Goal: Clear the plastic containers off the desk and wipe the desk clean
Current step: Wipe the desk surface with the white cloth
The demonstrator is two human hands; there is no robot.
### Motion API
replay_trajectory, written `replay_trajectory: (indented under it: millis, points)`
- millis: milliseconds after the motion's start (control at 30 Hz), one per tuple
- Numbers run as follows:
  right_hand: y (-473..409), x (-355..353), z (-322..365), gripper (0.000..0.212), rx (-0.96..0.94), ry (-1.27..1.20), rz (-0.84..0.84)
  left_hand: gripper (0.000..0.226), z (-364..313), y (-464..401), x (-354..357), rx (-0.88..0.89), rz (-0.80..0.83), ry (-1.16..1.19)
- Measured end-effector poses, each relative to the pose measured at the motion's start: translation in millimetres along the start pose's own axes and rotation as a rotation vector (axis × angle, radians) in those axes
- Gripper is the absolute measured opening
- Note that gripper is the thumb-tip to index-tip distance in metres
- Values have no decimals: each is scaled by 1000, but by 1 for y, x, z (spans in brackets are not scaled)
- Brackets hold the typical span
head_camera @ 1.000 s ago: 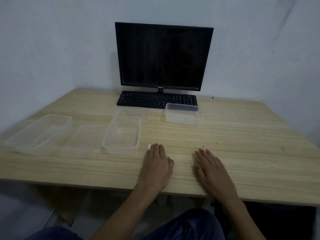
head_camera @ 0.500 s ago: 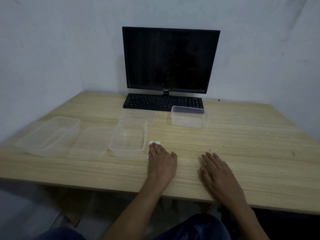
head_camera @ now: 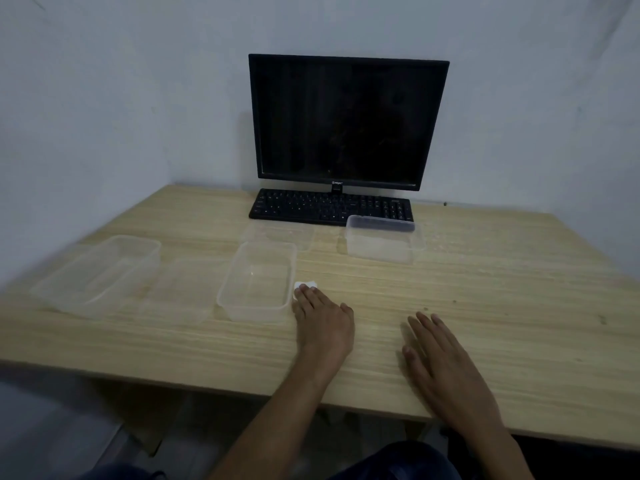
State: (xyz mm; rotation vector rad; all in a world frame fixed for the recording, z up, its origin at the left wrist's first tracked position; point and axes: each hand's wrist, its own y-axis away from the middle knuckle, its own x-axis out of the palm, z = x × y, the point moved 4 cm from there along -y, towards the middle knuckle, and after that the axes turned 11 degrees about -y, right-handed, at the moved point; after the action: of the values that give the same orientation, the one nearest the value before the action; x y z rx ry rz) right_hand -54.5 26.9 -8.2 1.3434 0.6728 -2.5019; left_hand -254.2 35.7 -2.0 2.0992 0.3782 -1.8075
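Both hands flat on table [head_camera: 485, 289], fingers spread, holding nothing. Left hand [head_camera: 323, 323] on small white wipe [head_camera: 304, 285], just right of nearest clear tub [head_camera: 256, 282]. Right hand [head_camera: 446, 365] further right. More tubs left of and behind nearest tub.

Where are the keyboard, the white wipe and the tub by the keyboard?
keyboard [head_camera: 329, 206], head view, middle of the keys.
white wipe [head_camera: 305, 284], head view, part showing beyond the fingertips.
tub [head_camera: 381, 244], head view, front wall.

White wipe [head_camera: 304, 285] mostly under left hand [head_camera: 323, 323]
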Motion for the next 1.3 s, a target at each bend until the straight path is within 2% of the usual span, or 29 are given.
replay_trajectory:
  millis: [200,533,700,800,1000,1133,1300]
  points:
    - [-1,2,-2,75,-2,3,-8,70,-2,-9,-3,-11,-23,-112]
    - [-1,-1,2,82,10,6,34,68,1,-12,0,27,-10,-17]
    - [0,-3,4,71,2,3,35,69,9,2,5,68,-15,-1]
    - [0,-2,4,79,-7,-4,31,70,12,9,5,70,-34,-8]
    - [0,-3,4,63,-2,-23,18,70,7,-6,1,59,-2,15]
    - [-1,-1,1,77,-4,-47,-24,70,5,-27,-3,59,-17,29]
    - [-1,-2,2,75,1,-49,-18,71,3,-39,-6,68,9,37]
